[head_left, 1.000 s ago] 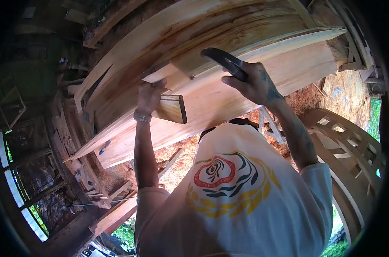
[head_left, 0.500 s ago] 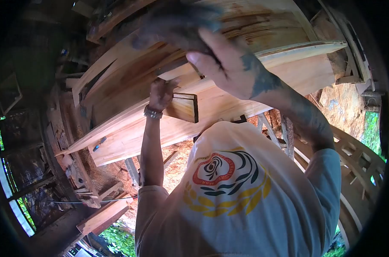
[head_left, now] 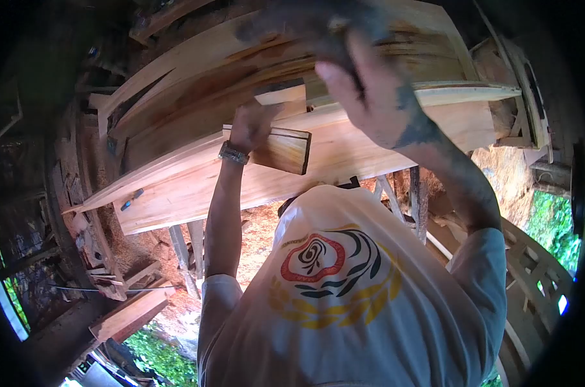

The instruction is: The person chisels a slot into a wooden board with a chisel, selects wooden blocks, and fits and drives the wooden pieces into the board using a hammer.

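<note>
My left hand [head_left: 250,127], with a watch at the wrist, grips a wooden block [head_left: 282,155] at the upper edge of a long plank. Just behind the fingers, a second small wood piece [head_left: 289,98] with a dark end sticks up on the far side of that edge. My right hand [head_left: 370,106] is raised to the right, thumb up, closed around a dark tool [head_left: 324,26]. Motion blurs this tool, so its kind does not show. The long plank [head_left: 195,187] lies across in front of my body.
A narrow board [head_left: 460,95] runs along the plank's far edge. Behind it is a wide panel [head_left: 408,51]. A small blue and black object [head_left: 132,198] rests at the plank's left end. Wooden legs [head_left: 179,248] stand below, over shavings. Carved openwork [head_left: 537,258] is at right.
My left hand and both small wood pieces have shifted right along the plank. My right hand and the blurred tool have moved right too. The whole view has shifted slightly.
</note>
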The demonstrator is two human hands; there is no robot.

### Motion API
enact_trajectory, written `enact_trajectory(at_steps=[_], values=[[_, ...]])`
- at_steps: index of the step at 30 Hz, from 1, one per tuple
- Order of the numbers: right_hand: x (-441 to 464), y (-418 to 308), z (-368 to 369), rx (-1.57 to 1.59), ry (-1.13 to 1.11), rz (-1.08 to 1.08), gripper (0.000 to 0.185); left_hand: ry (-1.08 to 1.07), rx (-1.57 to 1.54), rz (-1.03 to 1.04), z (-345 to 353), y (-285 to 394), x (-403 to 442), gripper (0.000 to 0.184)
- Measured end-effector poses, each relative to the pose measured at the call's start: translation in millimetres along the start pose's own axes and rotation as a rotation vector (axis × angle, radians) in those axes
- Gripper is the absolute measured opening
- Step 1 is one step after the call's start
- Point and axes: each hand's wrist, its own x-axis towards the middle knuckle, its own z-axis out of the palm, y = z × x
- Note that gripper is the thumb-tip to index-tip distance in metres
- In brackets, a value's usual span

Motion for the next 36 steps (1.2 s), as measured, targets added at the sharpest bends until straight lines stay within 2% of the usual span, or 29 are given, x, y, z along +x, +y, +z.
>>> enact_trajectory(at_steps=[2, 3, 4, 5, 6, 9, 11, 13, 15, 18, 21, 23, 25, 27, 28, 29, 30, 31, 33, 34, 36], values=[[-23.5, 37.4, 20.1, -0.255, -0.417, 0.18, 0.028, -0.034, 0.082, -0.093, 1.6, 12.7, 3.6, 0.027], [-25.1, 38.2, 15.4, -0.208, -0.432, 0.23, 0.029, -0.054, 0.125, -0.138, 2.5, 18.8, 5.5, 0.029], [-21.6, 38.8, 9.0, -0.166, -0.44, 0.273, 0.031, 0.0, 0.142, -0.058, 11.2, 11.6, 9.7, 0.03], [-12.4, 38.1, 3.2, -0.127, -0.448, 0.307, 0.033, -0.016, 0.087, -0.185, 10.3, 12.0, 7.6, 0.03], [-4.6, 25.4, -8.3, -0.117, -0.441, 0.351, 0.03, -0.026, 0.035, -0.312, -6.5, 47.8, 18.5, 0.031], [5.8, -7.3, -29.8, -0.057, -0.106, 0.196, 0.028, 0.019, 0.132, -0.045, -3.7, 39.6, 12.8, 0.024], [5.0, -9.5, -25.6, 0.101, 0.132, 0.104, 0.027, 0.0, 0.162, -0.097, 1.0, 31.4, 10.0, 0.022], [-6.7, 2.5, -12.9, 0.087, 0.103, 0.078, 0.026, -0.007, 0.139, -0.121, 3.7, 30.9, 10.4, 0.022], [-34.6, 40.6, 23.7, -0.091, -0.188, 0.116, 0.025, -0.001, 0.071, -0.115, 0.8, 36.2, 14.6, 0.022], [-36.6, 49.3, 24.8, -0.082, -0.398, 0.19, 0.027, -0.021, 0.253, 0.037, 12.1, -4.1, -4.2, 0.022], [-13.2, 11.3, -4.0, -0.052, -0.294, 0.227, 0.028, 0.092, 0.083, 0.05, 1.5, 37.4, 10.0, 0.021], [4.9, -15.6, -26.8, -0.048, -0.032, 0.045, 0.025, 0.019, 0.137, -0.049, 8.0, 17.6, 10.1, 0.02], [12.5, -29.5, -38.0, 0.301, 0.226, -0.021, 0.023, -0.059, 0.201, -0.154, 6.5, 23.7, 7.5, 0.02], [5.8, -18.8, -27.4, 0.332, 0.325, -0.019, 0.022, -0.011, 0.212, -0.075, 12.9, 10.2, 2.4, 0.022], [-12.1, 7.6, -5.5, 0.19, 0.294, 0.016, 0.022, -0.017, 0.193, -0.06, 11.3, 13.4, 3.5, 0.023], [-27.5, 25.5, 10.2, 0.09, 0.125, 0.07, 0.023, -0.02, 0.175, -0.043, 8.9, 17.1, 5.6, 0.024], [-43.0, 43.4, 25.9, -0.019, -0.049, 0.105, 0.024, 0.076, 0.192, 0.088, 8.2, 22.5, 7.8, 0.026], [-48.8, 47.3, 31.3, -0.086, -0.362, 0.159, 0.025, 0.025, 0.246, 0.056, 11.8, 16.0, 5.5, 0.027], [-49.5, 41.9, 20.9, -0.068, -0.402, 0.271, 0.028, -0.087, 0.353, -0.006, 21.7, -5.8, -1.0, 0.029], [-37.3, 39.1, 11.2, -0.069, -0.426, 0.303, 0.029, -0.052, 0.287, -0.02, 22.2, -13.5, 1.2, 0.026], [-24.8, 15.7, -2.4, -0.094, -0.236, 0.23, 0.03, -0.053, 0.165, -0.029, 23.6, -20.3, -7.4, 0.028]])
